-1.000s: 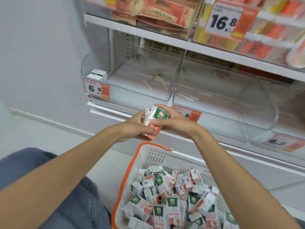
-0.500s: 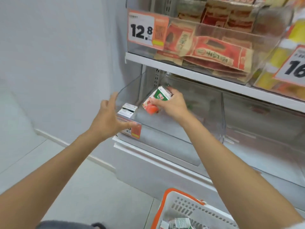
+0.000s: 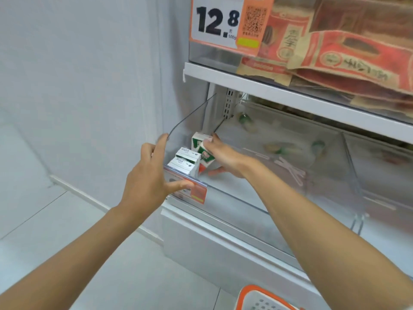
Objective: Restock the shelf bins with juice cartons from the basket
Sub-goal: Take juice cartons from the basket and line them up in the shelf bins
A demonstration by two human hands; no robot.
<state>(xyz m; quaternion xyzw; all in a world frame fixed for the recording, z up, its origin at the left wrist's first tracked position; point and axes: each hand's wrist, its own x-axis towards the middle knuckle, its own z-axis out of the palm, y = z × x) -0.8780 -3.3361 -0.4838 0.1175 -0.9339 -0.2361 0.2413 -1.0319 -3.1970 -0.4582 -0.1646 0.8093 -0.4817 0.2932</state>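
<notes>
Right hand [image 3: 225, 161] inside clear plastic shelf bin [image 3: 234, 212], fingers curled round a white, green and red juice carton [image 3: 202, 151] at the front-left corner, just beside two white cartons [image 3: 185, 162]; left hand [image 3: 145, 182], fingers straight, rests against that corner's outside.

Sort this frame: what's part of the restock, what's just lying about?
Job:
- held juice cartons, gripped by right hand
- cartons already in bin
- clear bin, with left hand touching its front corner
- basket

Lying about:
- 12.8 price tag
- snack packets on the shelf above
</notes>
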